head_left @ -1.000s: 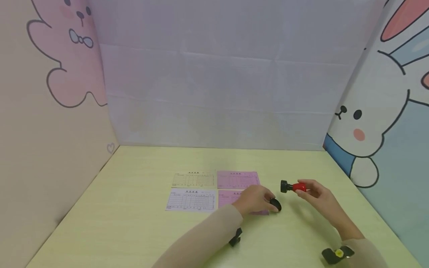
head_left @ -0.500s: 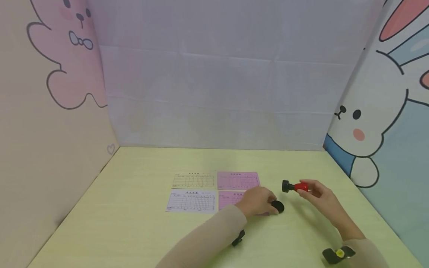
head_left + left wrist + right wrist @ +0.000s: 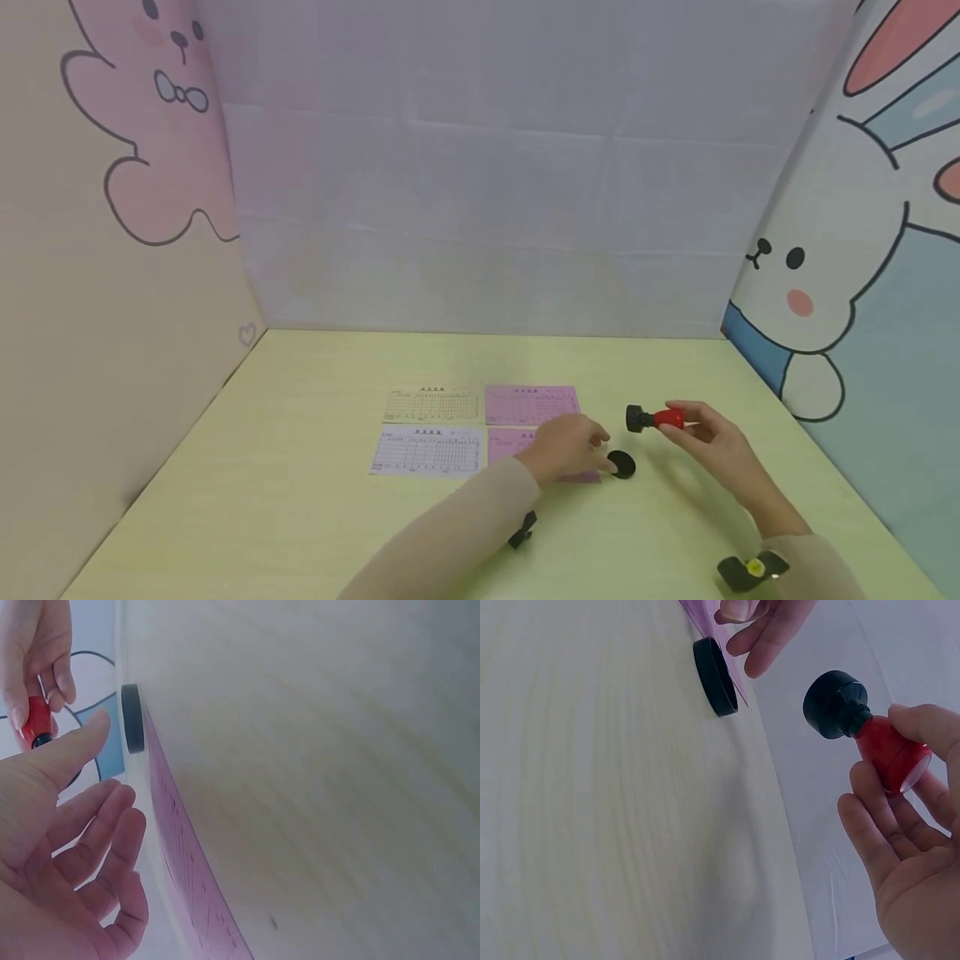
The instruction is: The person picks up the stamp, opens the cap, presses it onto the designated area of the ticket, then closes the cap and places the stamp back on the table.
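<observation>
My right hand holds a stamp by its red handle, between thumb and fingers, above the table. The stamp is tipped on its side, its round black head pointing left in the head view. A round black cap lies on the table by the corner of the front pink slip. Just left of the cap is my left hand, with thumb and fingers spread apart and nothing between them. In the right wrist view a small gap separates the left fingers from the cap. The left forearm partly covers the front pink slip.
Printed form slips lie in two rows: a yellow one, a white one and another pink one besides the front pink slip. The pale wooden table is bounded by a white back wall and cartoon-printed side walls.
The black cap was tilted in my left fingers; they have let it go and it now lies flat on the table. My right hand with the stamp has barely moved.
</observation>
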{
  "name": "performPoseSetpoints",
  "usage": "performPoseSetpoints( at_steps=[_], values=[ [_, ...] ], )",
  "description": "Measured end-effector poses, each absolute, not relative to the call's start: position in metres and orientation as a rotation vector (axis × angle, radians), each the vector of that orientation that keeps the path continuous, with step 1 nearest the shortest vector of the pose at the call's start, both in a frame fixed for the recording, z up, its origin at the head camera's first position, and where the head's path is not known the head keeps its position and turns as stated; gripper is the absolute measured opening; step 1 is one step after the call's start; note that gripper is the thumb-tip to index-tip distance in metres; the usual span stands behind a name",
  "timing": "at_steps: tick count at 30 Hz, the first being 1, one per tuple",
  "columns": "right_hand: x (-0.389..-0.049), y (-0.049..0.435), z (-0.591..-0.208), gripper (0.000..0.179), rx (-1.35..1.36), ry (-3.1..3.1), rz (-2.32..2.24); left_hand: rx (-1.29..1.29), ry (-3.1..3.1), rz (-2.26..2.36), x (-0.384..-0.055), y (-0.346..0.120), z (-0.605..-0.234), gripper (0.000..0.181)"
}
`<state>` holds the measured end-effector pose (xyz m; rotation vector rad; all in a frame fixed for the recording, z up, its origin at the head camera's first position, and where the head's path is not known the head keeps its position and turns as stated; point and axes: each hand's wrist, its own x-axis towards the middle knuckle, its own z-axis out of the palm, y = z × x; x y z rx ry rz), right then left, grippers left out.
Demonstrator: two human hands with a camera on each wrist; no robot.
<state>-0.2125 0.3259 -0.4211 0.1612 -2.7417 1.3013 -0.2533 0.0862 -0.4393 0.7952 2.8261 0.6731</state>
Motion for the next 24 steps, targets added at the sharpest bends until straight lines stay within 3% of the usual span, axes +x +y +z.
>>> performPoseSetpoints(
  at_steps=[16,24],
  values=[
    [-0.218,0.307,-0.42,0.044,0.351,-2.67,1.174,0.871,2.782,0.899,-0.267,0.04,-0.437,0.042],
    [-0.222,0.298,-0.42,0.046,0.371,-2.675,1.131,0.746,2.782,0.958,-0.273,-0.001,-0.425,0.043]
  ],
)
